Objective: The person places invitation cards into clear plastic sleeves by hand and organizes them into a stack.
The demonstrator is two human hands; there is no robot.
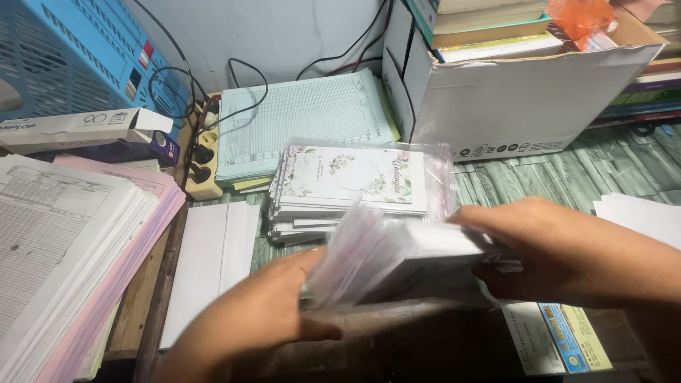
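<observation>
I see both hands clamped on one card bundle [397, 259] over the table [496, 184]: left hand [262, 312] grips its near end, right hand [546, 245] its far end. Card stack [355, 184] just behind.

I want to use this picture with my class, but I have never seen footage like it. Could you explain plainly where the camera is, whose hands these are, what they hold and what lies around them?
There is no machine here. The single picture comes from a camera worn on a person's head, looking down at that person's own two bare hands. The left hand and the right hand together grip a bundle of white cards, blurred, with clear plastic around one end. Just behind it lies a stack of flowered cards in a clear sleeve, and behind that a pile of pale green ruled sheets. At the left sit piles of white and pink forms; a power strip lies near the wall. A white cardboard box filled with books stands at the right.
</observation>
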